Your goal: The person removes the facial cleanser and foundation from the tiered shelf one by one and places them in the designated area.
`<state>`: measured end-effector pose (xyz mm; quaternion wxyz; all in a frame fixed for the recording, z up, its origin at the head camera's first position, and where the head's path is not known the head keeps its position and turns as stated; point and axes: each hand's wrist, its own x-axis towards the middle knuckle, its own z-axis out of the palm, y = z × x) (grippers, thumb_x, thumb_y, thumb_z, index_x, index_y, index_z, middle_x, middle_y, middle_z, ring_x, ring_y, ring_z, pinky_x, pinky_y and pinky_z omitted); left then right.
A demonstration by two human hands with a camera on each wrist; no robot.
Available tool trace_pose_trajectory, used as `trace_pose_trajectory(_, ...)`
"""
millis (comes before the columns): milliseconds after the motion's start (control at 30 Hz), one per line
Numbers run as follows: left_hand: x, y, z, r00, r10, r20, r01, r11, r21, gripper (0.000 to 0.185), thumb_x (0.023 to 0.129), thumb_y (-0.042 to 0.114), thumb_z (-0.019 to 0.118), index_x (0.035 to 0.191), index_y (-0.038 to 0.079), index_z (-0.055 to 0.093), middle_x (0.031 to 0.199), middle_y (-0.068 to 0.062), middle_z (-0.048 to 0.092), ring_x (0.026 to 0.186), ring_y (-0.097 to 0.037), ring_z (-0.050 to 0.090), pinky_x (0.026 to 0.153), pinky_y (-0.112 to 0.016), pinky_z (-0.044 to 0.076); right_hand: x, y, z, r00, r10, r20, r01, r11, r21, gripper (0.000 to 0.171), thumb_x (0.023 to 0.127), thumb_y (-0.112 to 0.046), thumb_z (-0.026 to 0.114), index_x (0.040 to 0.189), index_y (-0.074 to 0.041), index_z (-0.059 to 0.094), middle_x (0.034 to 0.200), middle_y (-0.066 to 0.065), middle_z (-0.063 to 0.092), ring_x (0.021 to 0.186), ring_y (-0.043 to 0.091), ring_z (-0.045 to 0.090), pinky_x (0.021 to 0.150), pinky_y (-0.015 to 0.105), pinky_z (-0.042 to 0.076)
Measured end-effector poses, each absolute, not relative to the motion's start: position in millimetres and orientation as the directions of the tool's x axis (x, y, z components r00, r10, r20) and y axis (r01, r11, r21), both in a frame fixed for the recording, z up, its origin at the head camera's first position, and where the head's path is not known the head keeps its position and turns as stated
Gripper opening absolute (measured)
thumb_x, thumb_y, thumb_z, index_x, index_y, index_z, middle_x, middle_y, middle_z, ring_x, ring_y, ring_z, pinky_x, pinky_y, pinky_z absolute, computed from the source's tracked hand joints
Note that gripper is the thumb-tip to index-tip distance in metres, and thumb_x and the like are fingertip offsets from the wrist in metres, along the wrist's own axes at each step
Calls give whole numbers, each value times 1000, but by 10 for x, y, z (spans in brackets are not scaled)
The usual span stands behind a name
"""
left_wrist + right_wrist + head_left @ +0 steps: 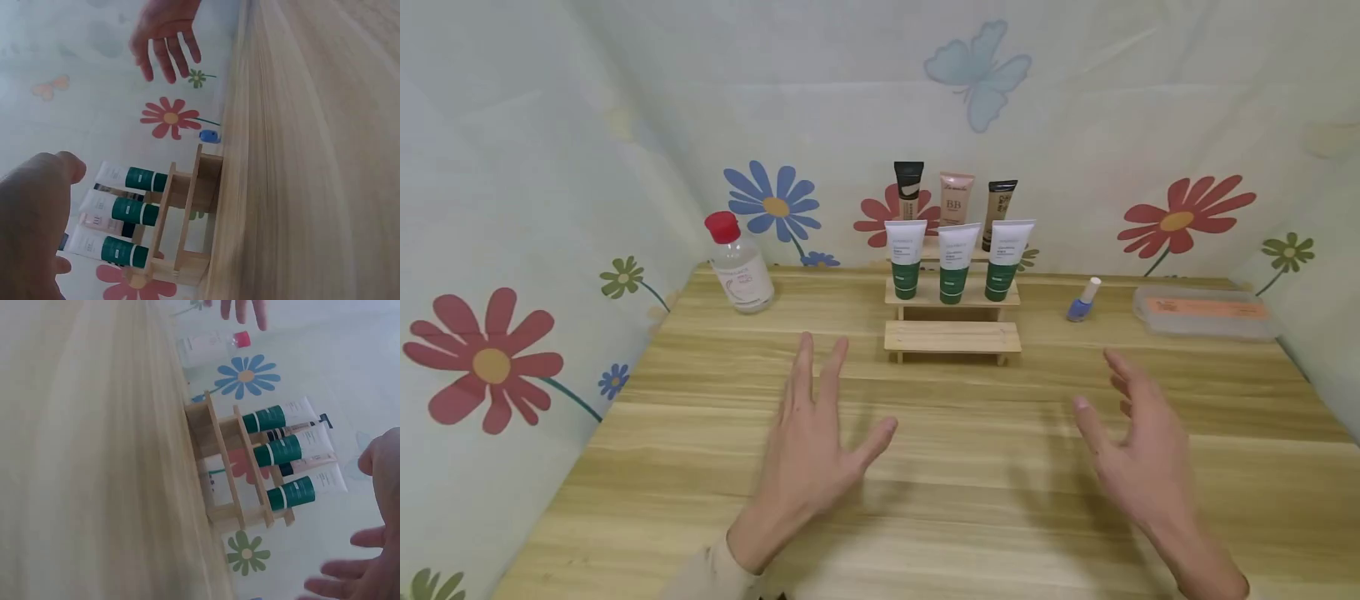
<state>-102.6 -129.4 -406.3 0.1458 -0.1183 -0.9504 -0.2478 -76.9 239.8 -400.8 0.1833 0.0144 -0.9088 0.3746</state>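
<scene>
Left hand (820, 433) and right hand (1138, 437) hover above the wooden table (970, 500), fingers spread, holding nothing. Nearest object: the stepped wooden rack (952, 336), just beyond both hands at table centre. Three green-capped white tubes (953, 262) stand upright on its middle step; the bottom step is bare.

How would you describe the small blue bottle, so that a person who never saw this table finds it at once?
Start at the wooden stepped rack in the middle of the table's far side, then look to its right. The nail polish bottle stands alone between the rack and a flat clear plastic box. It is the only blue thing on the table, tiny, with a white cap.
</scene>
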Motion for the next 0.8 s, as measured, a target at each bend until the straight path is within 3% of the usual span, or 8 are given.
trace_pose_trajectory(67, -1100, -1304, -4059, -930, 157, 331, 319, 792, 520, 103, 100, 67, 73, 179, 24, 23, 186, -17, 9, 167, -47, 26, 128, -76, 39, -792, 2414, -3962, -912, 155, 381, -186, 671, -717, 64, 107, -21, 77, 164, -9, 50, 157, 21, 62, 141, 31, 61, 117, 19, 53)
trace_pose_trajectory(133, -1184, -1310, -4073, -935, 158, 319, 329, 726, 604, 95, 101, 57, 76, 177, 22, 29, 184, -17, 19, 164, -44, 33, 127, -74, 42, -832, 2424, -3924, -898, 194, 396, -197, 626, -754, 59, 103, -16, 81, 157, -11, 58, 143, 11, 71, 128, 13, 66, 98, 0, 49)
trace_pose_trajectory(233, -1313, -1304, -4124, -946, 149, 288, 316, 622, 716, 84, 103, 45, 78, 173, 21, 36, 177, -15, 33, 156, -41, 45, 123, -69, 50, -931, 2446, -3874, -885, 222, 408, -235, 544, -806, 58, 100, -8, 83, 153, -12, 61, 136, 3, 71, 121, 3, 65, 98, 4, 55)
trace_pose_trajectory(400, -1572, -1248, -4236, -966, 120, 228, 258, 433, 864, 68, 108, 33, 76, 167, 25, 44, 167, -9, 45, 145, -37, 59, 117, -53, 61, -1153, 2473, -3791, -880, 255, 401, -265, 438, -859, 59, 99, -6, 84, 153, -15, 61, 132, -1, 69, 121, 13, 67, 97, 9, 60)
trace_pose_trajectory(500, -1759, -1172, -4334, -973, 107, 202, 228, 352, 908, 61, 109, 32, 74, 164, 28, 48, 167, -11, 48, 141, -33, 63, 116, -48, 62, -1290, 2488, -3752, -870, 277, 408, -287, 387, -876, 58, 99, -5, 85, 151, -15, 62, 132, 2, 69, 122, 16, 69, 96, 10, 61)
trace_pose_trajectory(633, -1960, -1068, -4450, -980, 97, 176, 197, 275, 941, 57, 110, 30, 72, 163, 23, 51, 161, -17, 53, 137, -32, 67, 115, -50, 63, -1451, 2470, -3714, -865, 290, 408, -310, 329, -892, 57, 98, -4, 86, 149, -14, 64, 132, 0, 69, 122, 15, 71, 95, 11, 62)
trace_pose_trajectory(800, -2127, -959, -4545, -988, 64, 141, 152, 224, 963, 52, 111, 26, 71, 160, 18, 56, 150, -14, 63, 131, -30, 71, 107, -47, 67, -1609, 2406, -3700, -872, 294, 391, -303, 305, -903, 59, 98, -10, 87, 151, -17, 63, 134, -3, 69, 123, 14, 70, 97, 11, 62)
